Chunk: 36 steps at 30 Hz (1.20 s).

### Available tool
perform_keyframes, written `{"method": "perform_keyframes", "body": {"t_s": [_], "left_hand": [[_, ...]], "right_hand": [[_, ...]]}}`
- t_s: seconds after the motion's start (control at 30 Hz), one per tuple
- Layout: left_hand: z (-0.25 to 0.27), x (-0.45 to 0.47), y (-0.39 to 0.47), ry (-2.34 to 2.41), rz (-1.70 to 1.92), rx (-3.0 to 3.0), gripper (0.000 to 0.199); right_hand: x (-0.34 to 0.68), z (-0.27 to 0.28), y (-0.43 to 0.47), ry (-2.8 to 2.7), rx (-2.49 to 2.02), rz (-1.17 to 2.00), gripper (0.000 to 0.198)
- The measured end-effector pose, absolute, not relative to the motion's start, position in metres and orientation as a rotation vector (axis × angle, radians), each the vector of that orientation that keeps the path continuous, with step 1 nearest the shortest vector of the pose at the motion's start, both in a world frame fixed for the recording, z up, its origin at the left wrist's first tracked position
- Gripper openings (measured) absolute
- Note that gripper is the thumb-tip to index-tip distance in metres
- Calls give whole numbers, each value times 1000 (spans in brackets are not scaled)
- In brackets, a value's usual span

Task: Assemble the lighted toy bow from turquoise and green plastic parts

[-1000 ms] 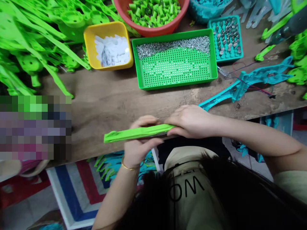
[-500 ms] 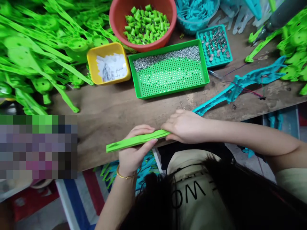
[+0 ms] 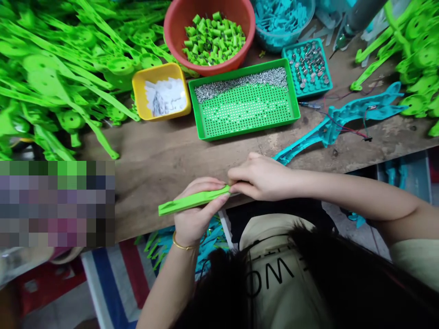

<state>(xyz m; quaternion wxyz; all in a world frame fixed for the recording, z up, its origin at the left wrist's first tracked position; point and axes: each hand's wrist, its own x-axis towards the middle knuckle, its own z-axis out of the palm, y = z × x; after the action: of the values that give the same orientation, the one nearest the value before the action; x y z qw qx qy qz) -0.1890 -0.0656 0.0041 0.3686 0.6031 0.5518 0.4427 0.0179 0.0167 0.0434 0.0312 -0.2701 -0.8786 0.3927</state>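
Observation:
My left hand [image 3: 195, 208] is closed around a long, narrow bright-green plastic part [image 3: 187, 202], its thumb along the near side and its fingers on the far side. The part's left end sticks out past the palm. At the part's right end, my right hand [image 3: 259, 177] is closed, thumb and fingers pinched together against the tip; the fingers partly hide that end. Just beyond my right hand lies a blue plastic part [image 3: 325, 125] with thin red and dark wires.
Behind my hands stand a green perforated tray [image 3: 245, 130] of small screws, a yellow box [image 3: 137, 91], a red bowl [image 3: 171, 27] of green pieces and a teal tray [image 3: 329, 87] of metal parts. Green parts [image 3: 44, 77] pile up at left. A dark screwdriver-like tool [image 3: 356, 20] hangs upper right.
My right hand has slid slightly left and its fingers now pinch closer together at the green part's end. The hanging tool has swung left.

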Motion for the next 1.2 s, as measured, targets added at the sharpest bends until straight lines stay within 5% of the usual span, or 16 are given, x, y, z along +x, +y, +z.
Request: {"method": "perform_keyframes", "body": {"t_s": [0.2, 0.73, 0.9, 1.2], "left_hand": [[-8, -182, -69, 1384, 1152, 1425, 29], [-34, -149, -75, 1451, 1273, 1236, 26], [-33, -123, -74, 1369, 1178, 1029, 55], [9, -110, -57, 1202, 1194, 553, 24]], "right_hand": [[37, 49, 19, -3056, -846, 789, 31], [59, 54, 34, -3117, -868, 663, 43], [66, 65, 46, -3065, -831, 774, 40], [51, 78, 65, -2813, -1025, 1107, 50]]}}
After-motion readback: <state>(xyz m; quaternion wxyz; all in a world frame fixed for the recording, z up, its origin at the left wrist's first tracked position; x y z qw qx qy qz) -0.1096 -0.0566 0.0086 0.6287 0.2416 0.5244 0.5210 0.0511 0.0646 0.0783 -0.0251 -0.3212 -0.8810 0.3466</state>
